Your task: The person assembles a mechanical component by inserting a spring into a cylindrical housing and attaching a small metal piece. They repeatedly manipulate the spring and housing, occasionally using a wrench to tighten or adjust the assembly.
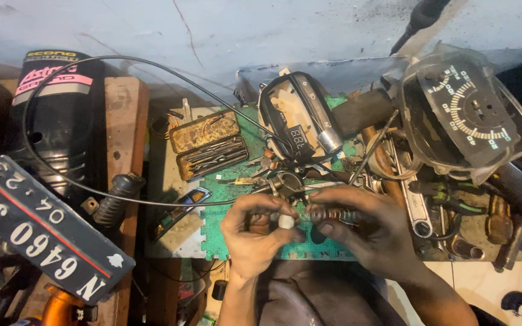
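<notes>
My left hand [254, 232] pinches a small white cylindrical piece [286, 221] between thumb and fingers over the green foam mat [219, 226]. My right hand [370, 229] holds a rusty coil spring [328, 214] that points toward the white piece. Both hands meet at the mat's near edge. Just beyond the fingers lies a small metal lever assembly [285, 183] joined to a thin black cable [92, 121] that loops far to the left.
An open rusty tin of small tools [209, 145] lies at the back left of the mat. A motorcycle instrument housing [300, 121] and a speedometer dial [469, 115] sit behind. A black number plate [43, 232], a rubber grip [119, 196] and wrenches [415, 205] crowd the sides.
</notes>
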